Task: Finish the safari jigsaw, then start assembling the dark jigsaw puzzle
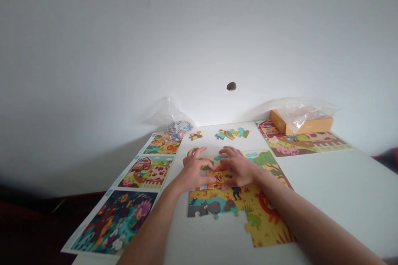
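Observation:
A partly joined jigsaw puzzle (245, 198) with animals on a yellow ground lies on the white table, its lower left side open and stepped. At its left part, my left hand (194, 170) has thumb and forefinger curled about the edges of a puzzle piece (218, 179) showing an orange animal. From the other side, my right hand (241, 168) bends over the same piece, thumb low and forefinger high. Fingers partly hide how this piece meets its neighbours. Beyond the hands lie a loose orange piece (196, 136) and several loose green and blue pieces (232, 133).
A sheet with three printed pictures (124, 219) runs along the left side. On it, at the back, sits a clear bag of puzzle pieces (178, 129). At the right rear, an orange box (317, 125) with clear plastic (300, 112) rests on a farm picture (289, 145).

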`<action>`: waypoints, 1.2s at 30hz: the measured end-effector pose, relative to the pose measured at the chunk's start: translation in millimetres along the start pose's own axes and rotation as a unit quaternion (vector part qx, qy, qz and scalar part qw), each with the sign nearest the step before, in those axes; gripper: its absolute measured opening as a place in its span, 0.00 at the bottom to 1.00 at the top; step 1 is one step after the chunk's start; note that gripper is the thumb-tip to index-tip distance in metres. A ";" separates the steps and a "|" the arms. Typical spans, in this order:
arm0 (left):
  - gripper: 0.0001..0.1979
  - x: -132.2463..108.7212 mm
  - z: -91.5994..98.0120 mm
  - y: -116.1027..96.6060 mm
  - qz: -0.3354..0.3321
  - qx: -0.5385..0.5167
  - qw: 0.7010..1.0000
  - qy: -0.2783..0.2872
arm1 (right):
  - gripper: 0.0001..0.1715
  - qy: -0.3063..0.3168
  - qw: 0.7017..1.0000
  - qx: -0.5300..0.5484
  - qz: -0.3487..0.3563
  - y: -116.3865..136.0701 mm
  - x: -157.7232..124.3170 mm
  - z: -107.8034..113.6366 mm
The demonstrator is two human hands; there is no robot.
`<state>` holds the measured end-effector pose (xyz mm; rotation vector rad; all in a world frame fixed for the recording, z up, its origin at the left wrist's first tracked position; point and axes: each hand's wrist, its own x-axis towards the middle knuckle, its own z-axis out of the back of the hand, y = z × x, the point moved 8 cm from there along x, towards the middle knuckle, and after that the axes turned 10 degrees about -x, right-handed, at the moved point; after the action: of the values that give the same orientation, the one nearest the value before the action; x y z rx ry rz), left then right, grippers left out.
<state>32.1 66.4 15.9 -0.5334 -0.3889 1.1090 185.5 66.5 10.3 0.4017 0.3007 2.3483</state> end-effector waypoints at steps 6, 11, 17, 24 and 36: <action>0.21 -3.0 -8.1 -2.6 -0.036 -0.006 0.997 0.069 | 0.32 -0.003 1.000 -0.003 0.001 2.0 0.1 3.4; 0.23 -4.3 -10.2 -1.0 -0.044 0.003 0.995 0.087 | 0.32 -0.004 1.000 -0.007 0.005 2.8 0.4 4.5; 0.20 -4.5 -8.6 2.3 -0.047 0.004 0.996 0.075 | 0.31 -0.005 1.000 -0.011 0.007 2.8 -0.3 4.0; 0.20 -4.0 -8.5 2.5 -0.045 -0.008 0.996 0.074 | 0.30 0.002 1.000 -0.011 0.005 3.2 -0.2 3.3; 0.13 -4.3 -7.5 4.5 -0.026 -0.006 0.996 0.079 | 0.31 -0.004 1.000 -0.008 0.009 4.7 -0.8 4.7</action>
<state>31.1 62.4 7.0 -0.6147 -0.2701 1.0069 184.8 63.1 16.0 0.4076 0.2747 2.3656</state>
